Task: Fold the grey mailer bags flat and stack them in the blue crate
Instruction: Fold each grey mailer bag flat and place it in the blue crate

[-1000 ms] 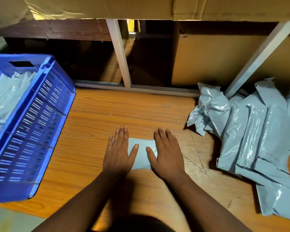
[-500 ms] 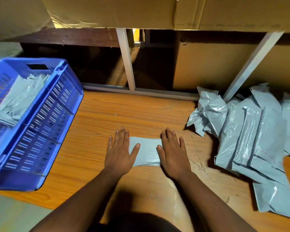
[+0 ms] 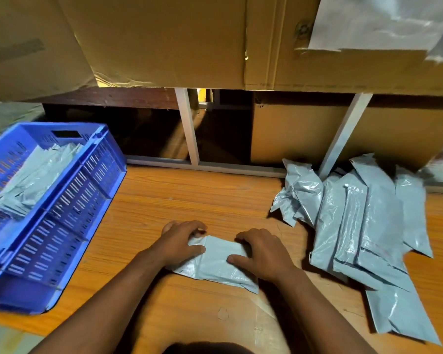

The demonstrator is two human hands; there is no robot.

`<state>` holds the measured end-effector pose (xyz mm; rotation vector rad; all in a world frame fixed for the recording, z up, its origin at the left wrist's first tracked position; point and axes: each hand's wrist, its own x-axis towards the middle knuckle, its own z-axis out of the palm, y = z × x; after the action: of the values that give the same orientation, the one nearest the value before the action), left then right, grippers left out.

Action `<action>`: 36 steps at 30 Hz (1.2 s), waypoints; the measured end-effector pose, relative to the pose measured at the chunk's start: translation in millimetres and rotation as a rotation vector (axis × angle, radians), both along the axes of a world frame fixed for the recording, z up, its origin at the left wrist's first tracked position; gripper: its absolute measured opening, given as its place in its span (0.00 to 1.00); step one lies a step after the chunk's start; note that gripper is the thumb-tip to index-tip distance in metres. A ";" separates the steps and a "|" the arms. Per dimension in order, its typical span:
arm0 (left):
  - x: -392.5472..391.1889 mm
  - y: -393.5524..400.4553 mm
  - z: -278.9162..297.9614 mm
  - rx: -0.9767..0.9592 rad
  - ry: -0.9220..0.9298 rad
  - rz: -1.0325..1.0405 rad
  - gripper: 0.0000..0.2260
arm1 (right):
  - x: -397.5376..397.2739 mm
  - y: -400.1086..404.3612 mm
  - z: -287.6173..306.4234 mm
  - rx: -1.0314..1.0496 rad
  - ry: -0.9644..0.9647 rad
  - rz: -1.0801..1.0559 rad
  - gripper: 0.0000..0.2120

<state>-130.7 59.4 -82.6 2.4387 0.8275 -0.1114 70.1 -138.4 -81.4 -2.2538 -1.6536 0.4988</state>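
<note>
A folded grey mailer bag [image 3: 216, 261] lies on the wooden table in front of me. My left hand [image 3: 180, 241] grips its left end with curled fingers, thumb on top. My right hand [image 3: 262, 254] grips its right end the same way. The blue crate [image 3: 62, 226] stands at the left, with folded grey bags [image 3: 33, 177] lying inside. A loose pile of unfolded grey mailer bags [image 3: 363, 226] lies on the table at the right.
The wooden table [image 3: 189, 200] runs from the crate to the pile. Behind it a white metal frame [image 3: 189, 129] and large cardboard boxes [image 3: 164, 42] close off the back. Another cardboard box [image 3: 304, 134] stands behind the pile.
Both hands were pressing flat on the bag's ends; now their fingers have curled and grip the ends. The camera has tilted up, showing more of the boxes.
</note>
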 end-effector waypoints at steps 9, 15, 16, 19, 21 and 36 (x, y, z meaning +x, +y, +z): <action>3.8 -2.8 15.9 -0.115 0.058 -0.011 0.21 | -9.2 9.6 26.4 -0.221 0.016 -0.008 0.35; 6.2 2.6 39.4 0.150 -0.239 -0.014 0.13 | -6.5 8.8 41.8 0.313 -0.042 -0.053 0.14; 4.5 2.0 37.4 0.227 -0.300 -0.013 0.13 | -6.9 8.6 40.2 0.383 -0.012 -0.084 0.14; -3.3 -5.8 17.4 0.380 -0.322 -0.041 0.17 | -14.1 8.3 23.1 0.433 0.013 -0.134 0.15; -12.8 -16.9 -2.4 0.359 -0.256 -0.055 0.16 | -19.3 1.9 0.4 0.292 -0.001 -0.086 0.16; 40.6 -60.8 -44.4 0.328 -0.158 -0.030 0.26 | -35.0 35.6 -32.3 0.088 -0.097 -0.167 0.26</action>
<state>-90.1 -1.5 -127.0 2.7217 0.7890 0.2196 35.1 -102.8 -113.6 -2.3575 -1.4832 0.2756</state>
